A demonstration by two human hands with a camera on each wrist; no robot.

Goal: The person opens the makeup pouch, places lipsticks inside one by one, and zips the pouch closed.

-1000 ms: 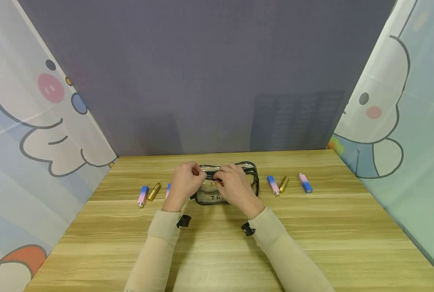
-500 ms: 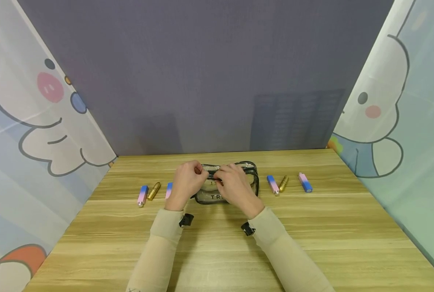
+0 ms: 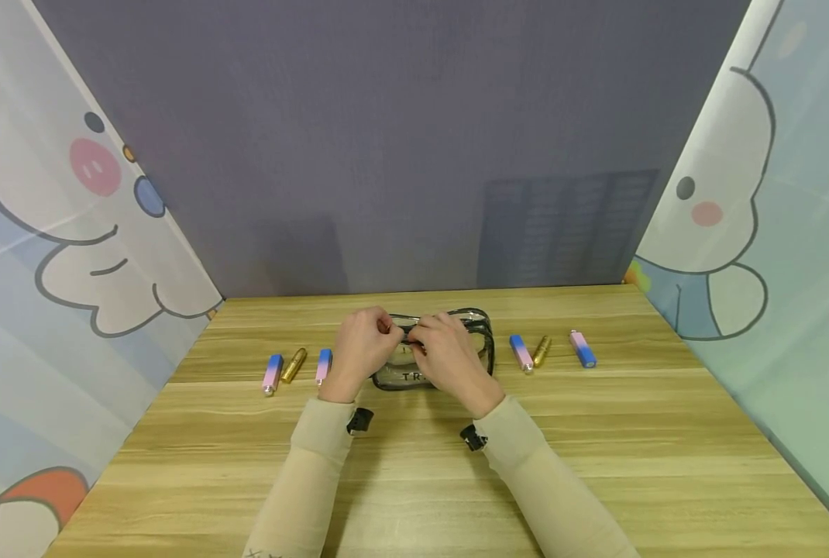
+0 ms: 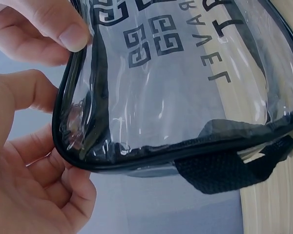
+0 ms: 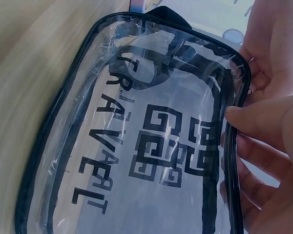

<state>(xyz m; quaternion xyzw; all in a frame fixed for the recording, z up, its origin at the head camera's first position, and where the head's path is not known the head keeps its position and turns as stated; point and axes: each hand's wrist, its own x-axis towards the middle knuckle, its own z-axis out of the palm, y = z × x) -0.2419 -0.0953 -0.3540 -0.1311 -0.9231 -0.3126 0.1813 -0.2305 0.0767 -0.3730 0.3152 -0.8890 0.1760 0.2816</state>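
Observation:
A clear toiletry pouch (image 3: 392, 378) with black piping and black "TRAVEL" lettering stands near the table's back, between both hands. My left hand (image 3: 360, 353) pinches at the zipper edge along its top, toward the left end; the fingertips' catch is hidden behind the rim (image 4: 63, 92). Close beside it, my right hand (image 3: 449, 358) grips the same top edge. In the right wrist view its thumb (image 5: 239, 116) presses the front of the edge and its fingers curl behind. A black fabric loop (image 4: 219, 173) sticks out from the pouch's left end.
Left of the pouch lie two blue-and-pink tubes (image 3: 273, 375) (image 3: 324, 364) and a gold tube (image 3: 294, 365). To the right are two more blue-and-pink tubes (image 3: 521, 353) (image 3: 583, 349) and another gold tube (image 3: 542, 351). A grey panel (image 3: 414, 155) rises behind the wooden table (image 3: 414, 480).
My left hand has slid slightly right along the pouch's top edge, toward the right hand, uncovering more of the nearby blue-and-pink tube. The right hand stays in place.

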